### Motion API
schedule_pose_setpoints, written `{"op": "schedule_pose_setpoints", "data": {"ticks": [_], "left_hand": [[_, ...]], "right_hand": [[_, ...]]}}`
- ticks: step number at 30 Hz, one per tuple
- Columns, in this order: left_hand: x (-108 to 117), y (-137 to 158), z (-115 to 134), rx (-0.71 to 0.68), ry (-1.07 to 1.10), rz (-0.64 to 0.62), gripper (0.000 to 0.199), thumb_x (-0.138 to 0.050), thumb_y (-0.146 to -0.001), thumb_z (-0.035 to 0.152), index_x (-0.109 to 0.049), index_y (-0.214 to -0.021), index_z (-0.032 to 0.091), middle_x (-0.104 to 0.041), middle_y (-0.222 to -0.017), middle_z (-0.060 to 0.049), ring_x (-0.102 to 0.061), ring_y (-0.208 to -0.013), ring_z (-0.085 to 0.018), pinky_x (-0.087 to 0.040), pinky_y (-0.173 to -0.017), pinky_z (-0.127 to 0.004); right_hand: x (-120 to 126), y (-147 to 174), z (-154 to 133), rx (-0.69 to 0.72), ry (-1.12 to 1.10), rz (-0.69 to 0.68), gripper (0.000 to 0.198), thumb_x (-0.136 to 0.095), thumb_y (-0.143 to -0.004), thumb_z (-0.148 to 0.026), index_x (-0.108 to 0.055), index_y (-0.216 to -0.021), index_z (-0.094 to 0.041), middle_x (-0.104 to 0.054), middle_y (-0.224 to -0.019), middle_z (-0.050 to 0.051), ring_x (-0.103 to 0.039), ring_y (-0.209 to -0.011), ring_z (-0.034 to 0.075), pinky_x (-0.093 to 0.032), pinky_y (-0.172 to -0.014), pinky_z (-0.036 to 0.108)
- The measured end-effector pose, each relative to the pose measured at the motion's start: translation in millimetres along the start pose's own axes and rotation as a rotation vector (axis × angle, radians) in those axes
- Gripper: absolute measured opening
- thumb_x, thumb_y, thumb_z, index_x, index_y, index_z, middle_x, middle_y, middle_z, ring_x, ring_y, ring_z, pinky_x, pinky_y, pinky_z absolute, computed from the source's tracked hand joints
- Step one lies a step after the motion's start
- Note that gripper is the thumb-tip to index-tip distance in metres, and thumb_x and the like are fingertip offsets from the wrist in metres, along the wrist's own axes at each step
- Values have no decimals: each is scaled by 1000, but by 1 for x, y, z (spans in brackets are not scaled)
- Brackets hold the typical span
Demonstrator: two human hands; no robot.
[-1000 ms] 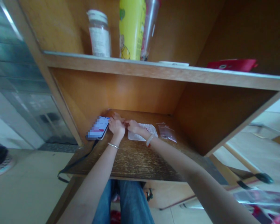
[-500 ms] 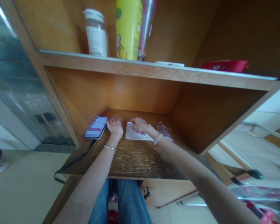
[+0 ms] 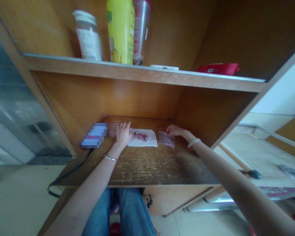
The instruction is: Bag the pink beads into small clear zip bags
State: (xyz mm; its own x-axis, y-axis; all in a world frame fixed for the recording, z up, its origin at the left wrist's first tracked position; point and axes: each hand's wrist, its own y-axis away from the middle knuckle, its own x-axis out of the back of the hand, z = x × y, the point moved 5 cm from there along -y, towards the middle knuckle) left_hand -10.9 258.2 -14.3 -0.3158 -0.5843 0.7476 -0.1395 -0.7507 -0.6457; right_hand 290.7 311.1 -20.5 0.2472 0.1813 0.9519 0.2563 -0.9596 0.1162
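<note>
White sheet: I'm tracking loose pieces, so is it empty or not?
Not empty: a cluster of small pinkish pieces lies on the white sheet, whose bare surface shows around it.

Right hand (image 3: 174,130) at upper edge of clear plastic bag (image 3: 166,141); left hand (image 3: 123,133) beside crinkled white sheet (image 3: 151,141) bearing small pink-and-dark pieces (image 3: 141,136).

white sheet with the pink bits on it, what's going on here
The person's right hand is at the top edge of a small clear bag, right of the white sheet. The left hand is at the sheet's left end. Pink bits lie gathered on the sheet, and a phone lies farther left.
</note>
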Motion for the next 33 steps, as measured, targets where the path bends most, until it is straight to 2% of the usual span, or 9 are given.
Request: {"op": "schedule_pose_setpoints", "data": {"ticks": [4,7,11,16,20,25,27,30,33], "left_hand": [[0,0,-2,0,38,64,39,-40,-84,12,-53,-121,12,-63,-110,-14,-55,-104,-28,-42,-89,-42],[2,0,0,-15,55,97,37,-39,-84,12,-54,-119,11,-64,-106,-14,-56,-101,-28,-42,-87,-42],[4,-1,1,-14,81,112,36,-39,-84,12,-55,-117,12,-64,-103,-13,-57,-97,-27,-43,-86,-42],[4,0,2,-6,104,121,36,-40,-84,12,-54,-117,12,-65,-102,-13,-57,-98,-27,-43,-86,-42],[4,1,2,1,119,113,36,-40,-84,11,-54,-117,12,-64,-104,-13,-57,-98,-27,-43,-88,-42],[5,1,2,16,121,114,36,-41,-84,13,-54,-117,12,-64,-103,-13,-57,-99,-27,-43,-88,-42],[6,1,3,14,121,119,35,-41,-84,13,-54,-117,12,-64,-102,-13,-57,-97,-27,-43,-87,-42],[9,0,6,6,137,139,34,-40,-85,14,-54,-116,13,-64,-101,-12,-57,-96,-27,-44,-86,-42],[13,1,11,-14,174,170,32,-38,-89,19,-55,-115,14,-65,-101,-11,-57,-96,-26,-43,-88,-41]], "right_hand": [[7,7,4,29,-75,-126,16,-60,-61,-22,-69,-69,-12,-62,-57,2,-53,-52,12,-39,-48,22],[18,13,4,69,-116,-181,18,-58,-62,-21,-69,-74,-12,-61,-57,2,-52,-52,12,-38,-48,21],[34,16,1,69,-1,-92,17,-57,-62,-15,-67,-75,-12,-65,-67,4,-52,-56,11,-35,-49,20],[34,28,-10,-47,153,-21,11,-59,-66,-17,-65,-73,-11,-65,-69,7,-52,-55,13,-32,-47,21],[35,34,-13,-48,-4,16,28,-61,-57,-9,-65,-84,-12,-67,-76,5,-56,-61,13,-36,-48,18],[47,36,-3,-30,-211,-40,13,-64,-60,-20,-68,-69,-11,-62,-55,2,-53,-50,12,-37,-46,20],[58,38,1,-57,-257,10,14,-65,-64,-25,-67,-62,-11,-58,-49,1,-50,-45,10,-35,-43,20],[78,43,1,-139,-346,200,15,-65,-68,-23,-65,-59,-12,-53,-42,-1,-45,-39,9,-33,-40,20],[85,50,-11,-204,-614,383,9,-61,-72,-12,-63,-64,-13,-58,-48,0,-50,-42,8,-38,-41,18]]}}
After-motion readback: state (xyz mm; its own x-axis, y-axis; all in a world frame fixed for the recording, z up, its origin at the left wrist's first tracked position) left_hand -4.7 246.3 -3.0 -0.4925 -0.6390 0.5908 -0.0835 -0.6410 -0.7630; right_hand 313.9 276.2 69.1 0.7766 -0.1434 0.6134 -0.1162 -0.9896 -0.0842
